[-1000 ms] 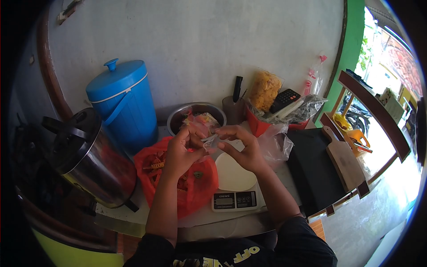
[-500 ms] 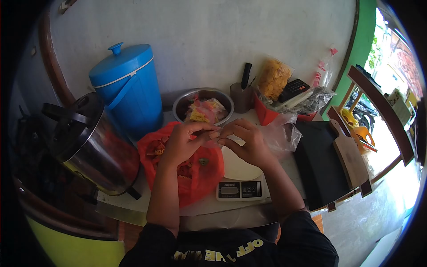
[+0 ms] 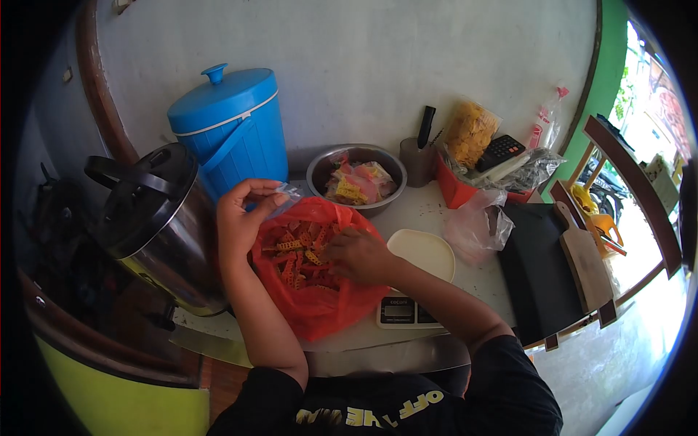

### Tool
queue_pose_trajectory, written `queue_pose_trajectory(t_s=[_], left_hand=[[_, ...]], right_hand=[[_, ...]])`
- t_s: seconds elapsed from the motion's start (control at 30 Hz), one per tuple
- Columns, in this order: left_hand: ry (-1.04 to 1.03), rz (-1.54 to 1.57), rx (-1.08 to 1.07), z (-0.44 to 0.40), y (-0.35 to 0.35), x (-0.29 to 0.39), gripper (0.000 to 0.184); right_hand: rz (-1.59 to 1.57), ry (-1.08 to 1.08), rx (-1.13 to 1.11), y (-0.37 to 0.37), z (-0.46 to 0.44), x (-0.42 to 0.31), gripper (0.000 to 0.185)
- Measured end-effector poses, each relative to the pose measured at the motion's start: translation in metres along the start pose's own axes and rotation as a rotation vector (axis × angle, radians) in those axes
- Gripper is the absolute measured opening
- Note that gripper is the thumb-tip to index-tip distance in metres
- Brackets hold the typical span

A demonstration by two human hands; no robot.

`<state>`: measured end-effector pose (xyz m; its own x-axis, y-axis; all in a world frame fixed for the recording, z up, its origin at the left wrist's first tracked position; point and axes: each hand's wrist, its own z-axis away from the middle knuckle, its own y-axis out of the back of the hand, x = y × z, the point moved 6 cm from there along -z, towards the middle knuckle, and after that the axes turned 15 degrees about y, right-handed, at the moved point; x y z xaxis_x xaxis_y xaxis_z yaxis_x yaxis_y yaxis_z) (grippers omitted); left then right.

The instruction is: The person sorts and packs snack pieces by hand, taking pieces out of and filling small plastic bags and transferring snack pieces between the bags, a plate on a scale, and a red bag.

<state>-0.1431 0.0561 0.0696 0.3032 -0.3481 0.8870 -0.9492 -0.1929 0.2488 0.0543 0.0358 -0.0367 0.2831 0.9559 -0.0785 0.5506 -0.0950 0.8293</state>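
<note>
My left hand (image 3: 243, 214) is closed, pinching a small clear plastic bag (image 3: 286, 200) above the left rim of the red plastic bag (image 3: 320, 320). Inside the red bag lie many orange and yellow ridged snack pieces (image 3: 294, 258). My right hand (image 3: 360, 256) reaches over the right side of that bag, fingers bent down onto the snacks; its fingertips are hidden. Under and beside my right forearm is a white kitchen scale (image 3: 423, 254) with a dark display. Behind the red bag, a metal bowl (image 3: 396, 171) holds filled small packets (image 3: 358, 182).
A steel flask (image 3: 171, 240) and a blue lidded container (image 3: 240, 138) stand at left. Crumpled clear bags (image 3: 476, 225), a red basket (image 3: 456, 190) with a calculator (image 3: 500, 151), and a grey cup (image 3: 419, 163) are at right. A wooden board (image 3: 585, 258) lies on a black surface (image 3: 534, 276).
My hands have parted: the left moved left with the clear bag, while the right went down into the red bag. The red bag's mouth shows wider. The view shifted slightly left.
</note>
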Motion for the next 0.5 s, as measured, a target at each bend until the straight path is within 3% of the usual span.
queue_pose_trajectory(t_s=[0.17, 0.27, 0.4, 0.5], left_hand=[[0.0, 0.114, 0.025, 0.002, 0.012, -0.001, 0.02], [-0.007, 0.15, 0.007, 0.003, 0.014, -0.001, 0.02], [-0.01, 0.162, 0.009, 0.002, 0.013, -0.002, 0.02], [0.027, 0.152, -0.033, 0.001, 0.014, -0.004, 0.022]], right_hand=[[0.221, -0.065, -0.102, -0.021, -0.009, 0.009, 0.021], [-0.141, -0.203, 0.044, 0.001, -0.003, 0.022, 0.019], [-0.232, -0.299, -0.139, 0.086, 0.026, 0.027, 0.025], [-0.226, -0.439, -0.405, 0.124, 0.066, 0.045, 0.029]])
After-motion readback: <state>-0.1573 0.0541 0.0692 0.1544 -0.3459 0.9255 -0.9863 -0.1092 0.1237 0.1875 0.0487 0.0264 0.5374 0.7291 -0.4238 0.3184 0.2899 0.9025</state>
